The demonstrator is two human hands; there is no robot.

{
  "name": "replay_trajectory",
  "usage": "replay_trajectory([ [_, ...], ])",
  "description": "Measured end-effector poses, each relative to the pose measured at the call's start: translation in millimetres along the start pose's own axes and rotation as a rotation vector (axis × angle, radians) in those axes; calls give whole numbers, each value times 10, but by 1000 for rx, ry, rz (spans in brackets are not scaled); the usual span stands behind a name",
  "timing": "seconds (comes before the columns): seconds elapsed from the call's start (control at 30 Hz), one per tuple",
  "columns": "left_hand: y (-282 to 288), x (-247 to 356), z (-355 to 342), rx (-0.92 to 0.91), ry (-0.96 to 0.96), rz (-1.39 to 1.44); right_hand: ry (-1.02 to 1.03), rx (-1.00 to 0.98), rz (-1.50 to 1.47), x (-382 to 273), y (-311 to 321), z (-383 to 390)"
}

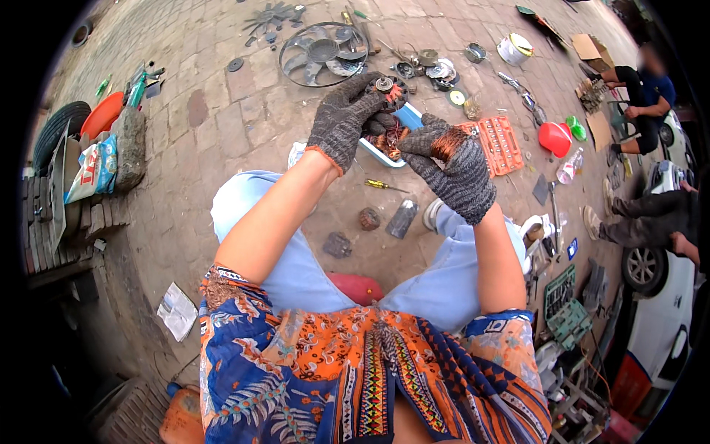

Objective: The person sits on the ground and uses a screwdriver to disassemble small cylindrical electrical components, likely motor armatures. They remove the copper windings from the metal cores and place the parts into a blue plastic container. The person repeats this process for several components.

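Working over a blue tray (410, 117). Contents: tangled copper-coloured wire (400, 135) and dark pieces too crowded to sort; my hands hide part of the rim. Just beyond its right side, an open orange case (507, 150) with metal sockets sitting in rows of slots. Farther right, a red container (553, 139); I cannot make out its inside. Farthest, a white bucket (512, 50) with some yellow at its top, contents likewise unreadable.

Piece in hand: a round component (398, 94), dark, with reddish-orange patches spaced about it and a shiny metal centre. Position: raised at the tray's far edge, metal centre facing up toward me.

Hands, both gloved in dark grey knit. Left hand (346, 115): fingers curled most of the way in, gripping the component by its left side. Right hand (457, 169): half closed over the tray's right edge, fingers bent; copper-coloured strands (448, 143) show across them. Whether these are gripped, I cannot tell.
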State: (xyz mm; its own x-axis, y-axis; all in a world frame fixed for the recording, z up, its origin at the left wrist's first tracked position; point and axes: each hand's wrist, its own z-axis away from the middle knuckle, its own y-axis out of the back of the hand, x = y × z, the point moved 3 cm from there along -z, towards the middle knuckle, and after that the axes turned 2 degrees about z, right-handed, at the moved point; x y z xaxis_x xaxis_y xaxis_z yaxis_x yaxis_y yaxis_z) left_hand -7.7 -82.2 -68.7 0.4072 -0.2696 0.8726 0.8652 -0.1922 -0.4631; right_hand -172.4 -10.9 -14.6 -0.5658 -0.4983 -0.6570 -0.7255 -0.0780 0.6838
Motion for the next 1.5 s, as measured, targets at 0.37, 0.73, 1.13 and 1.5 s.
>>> replay_trajectory([
  [0.37, -192, 124, 122, -98, -159, -251, -488, 55, -248, 180, -60, -4],
  [0.73, -225, 64, 131, -186, -163, -194, -487, 10, -63, 156, -2, -26],
  [1.13, -261, 16, 128, -288, -35, 0, -494, 148, 245, 431, 63, 30],
  [1.5, -346, 3, 211, -557, 116, -350, -412, 617, 329, 481, 442, 58],
])
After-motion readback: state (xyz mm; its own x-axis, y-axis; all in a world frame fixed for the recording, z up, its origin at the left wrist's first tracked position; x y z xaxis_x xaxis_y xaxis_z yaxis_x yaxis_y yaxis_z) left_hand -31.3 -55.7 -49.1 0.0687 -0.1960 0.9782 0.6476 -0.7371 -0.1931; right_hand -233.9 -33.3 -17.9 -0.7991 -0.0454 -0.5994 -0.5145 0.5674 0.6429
